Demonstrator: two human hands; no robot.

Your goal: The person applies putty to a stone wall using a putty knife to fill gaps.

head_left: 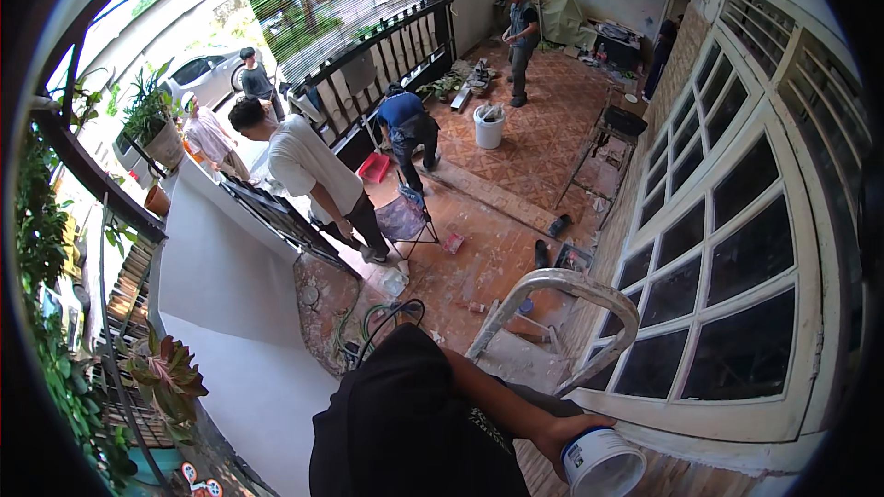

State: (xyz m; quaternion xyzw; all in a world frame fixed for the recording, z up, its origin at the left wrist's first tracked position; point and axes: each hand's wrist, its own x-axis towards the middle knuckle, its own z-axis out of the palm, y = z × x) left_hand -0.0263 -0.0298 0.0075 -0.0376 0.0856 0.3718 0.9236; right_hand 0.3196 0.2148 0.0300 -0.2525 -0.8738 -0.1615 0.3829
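My left arm, in a black sleeve, bends across my front toward the lower right. At its end my left hand (562,437) is closed on the side of a white plastic tub (603,462) with a blue-marked label. The tub is tilted, and its round pale end faces me. A pale, paint-spotted metal stepladder (552,283) rises in a curved rail just beyond my forearm. My right hand is not in view.
White-framed window doors (727,285) line the right. A white wall (221,359) runs at left. Below are a folding chair (402,219), a white bucket (489,126), a red dustpan (374,167), coiled hoses (382,317) and a metal stand (603,152). Several people stand or bend further off.
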